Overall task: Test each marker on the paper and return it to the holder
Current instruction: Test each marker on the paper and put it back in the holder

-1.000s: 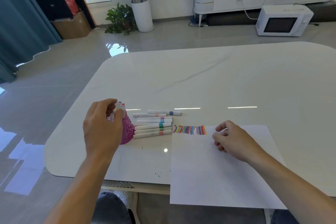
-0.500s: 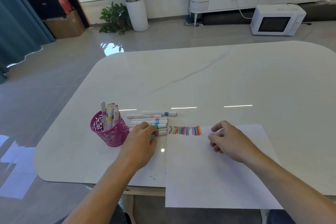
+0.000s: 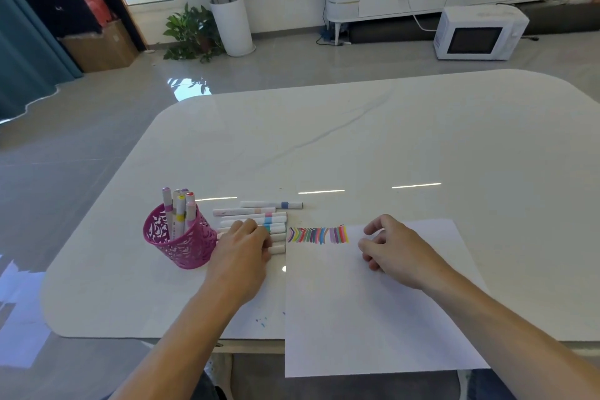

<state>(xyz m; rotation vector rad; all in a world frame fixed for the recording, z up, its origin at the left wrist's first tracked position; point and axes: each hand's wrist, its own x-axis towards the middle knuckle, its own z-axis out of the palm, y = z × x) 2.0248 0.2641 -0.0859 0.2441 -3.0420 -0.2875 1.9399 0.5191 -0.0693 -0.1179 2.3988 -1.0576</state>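
Left hand (image 3: 242, 248) covers markers (image 3: 246, 212) right of pink holder (image 3: 180, 240); grip indeterminate. Right hand (image 3: 394, 253), fingers loosely curled, rests on paper (image 3: 357, 328).

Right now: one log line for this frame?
left hand: over loose markers beside holder, grip unclear | right hand: resting on paper, empty | holder: stored markers upright | paper: colour strokes at far edge
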